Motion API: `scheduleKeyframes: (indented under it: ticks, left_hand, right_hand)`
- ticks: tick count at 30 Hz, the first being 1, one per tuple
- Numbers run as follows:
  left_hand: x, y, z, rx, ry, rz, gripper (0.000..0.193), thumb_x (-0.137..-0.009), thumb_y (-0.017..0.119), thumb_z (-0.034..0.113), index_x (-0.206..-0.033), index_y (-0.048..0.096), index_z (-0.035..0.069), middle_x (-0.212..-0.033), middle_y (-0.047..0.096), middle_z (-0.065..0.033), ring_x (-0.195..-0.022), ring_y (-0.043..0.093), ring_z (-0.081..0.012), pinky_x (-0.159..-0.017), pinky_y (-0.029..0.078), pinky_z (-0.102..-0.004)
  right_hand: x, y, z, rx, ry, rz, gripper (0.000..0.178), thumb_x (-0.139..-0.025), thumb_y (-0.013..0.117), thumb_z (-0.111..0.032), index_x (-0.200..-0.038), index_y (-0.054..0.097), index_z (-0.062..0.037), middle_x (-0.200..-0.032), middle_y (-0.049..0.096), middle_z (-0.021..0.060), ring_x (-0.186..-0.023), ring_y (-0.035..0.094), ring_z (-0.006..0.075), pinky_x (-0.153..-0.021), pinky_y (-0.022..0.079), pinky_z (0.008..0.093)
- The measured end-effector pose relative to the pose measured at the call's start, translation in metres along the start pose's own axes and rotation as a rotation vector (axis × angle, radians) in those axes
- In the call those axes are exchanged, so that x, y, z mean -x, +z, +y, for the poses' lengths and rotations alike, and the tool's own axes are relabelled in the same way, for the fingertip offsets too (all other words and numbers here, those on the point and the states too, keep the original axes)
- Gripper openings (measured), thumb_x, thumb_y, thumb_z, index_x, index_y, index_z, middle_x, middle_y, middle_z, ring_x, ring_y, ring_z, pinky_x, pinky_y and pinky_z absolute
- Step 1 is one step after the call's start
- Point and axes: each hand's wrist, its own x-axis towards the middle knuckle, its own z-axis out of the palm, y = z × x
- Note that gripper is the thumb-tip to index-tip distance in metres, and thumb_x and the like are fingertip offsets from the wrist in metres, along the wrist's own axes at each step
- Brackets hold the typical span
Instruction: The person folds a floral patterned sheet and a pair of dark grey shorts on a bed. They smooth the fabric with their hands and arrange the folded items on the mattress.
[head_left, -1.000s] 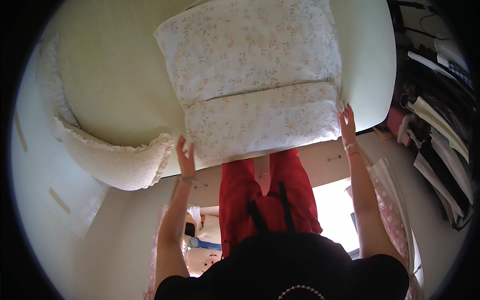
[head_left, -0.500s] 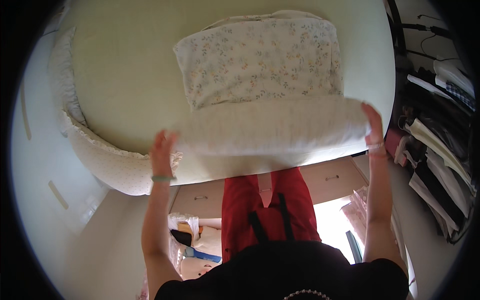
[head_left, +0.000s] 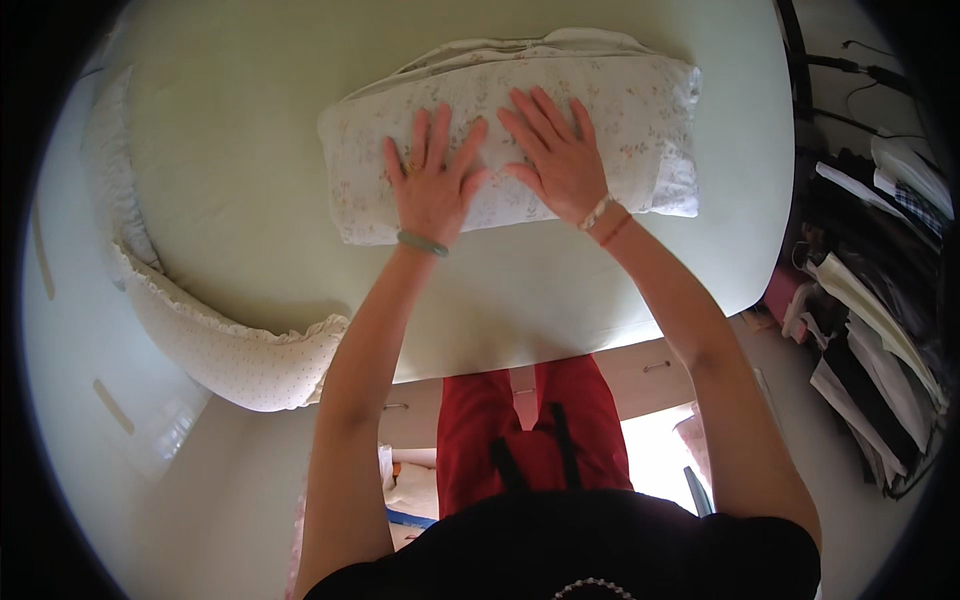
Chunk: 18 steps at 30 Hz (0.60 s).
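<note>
A frilled pillow (head_left: 235, 345) lies left of the floral cloth (head_left: 635, 125), clothes (head_left: 870, 340) to its right — left hand (head_left: 432, 190) and right hand (head_left: 562, 165) splayed atop, released.

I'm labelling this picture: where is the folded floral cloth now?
In the head view, the folded floral cloth lies upper centre on the pale green sheet, under the left hand and right hand.

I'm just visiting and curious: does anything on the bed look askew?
Slightly: the folded floral cloth beneath the left hand and right hand has layers poking out unevenly, not flush, along its far edge.
</note>
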Motion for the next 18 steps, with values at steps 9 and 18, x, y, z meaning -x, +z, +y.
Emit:
scheduleKeyframes:
  ticks: [9, 18]
  left_hand:
    - [-0.025, 0.037, -0.096, -0.044, -0.328, -0.056, 0.061, -0.098, 0.033, 0.058, -0.152, 0.030, 0.031, -0.162, 0.018, -0.0032, -0.150, 0.012, -0.0249, -0.117, 0.006, -0.0556]
    - [0.009, 0.021, -0.120, 1.035, -0.805, 0.194, 0.067, -0.095, 0.061, 0.035, -0.149, 0.033, 0.005, -0.146, 0.044, -0.0150, -0.132, 0.045, -0.0235, -0.107, 0.038, -0.0358]
  right_hand:
    - [-0.005, 0.034, 0.139, 0.330, 0.250, 0.020, 0.056, -0.099, 0.042, -0.049, -0.147, 0.039, -0.0201, -0.155, 0.034, 0.0026, -0.143, 0.029, 0.0212, -0.116, 0.019, 0.0474]
    - [0.112, 0.021, 0.197, -0.286, 0.774, 0.197, 0.060, -0.095, 0.052, -0.047, -0.134, 0.050, -0.0016, -0.134, 0.053, 0.0182, -0.124, 0.049, 0.0365, -0.104, 0.040, 0.0415]
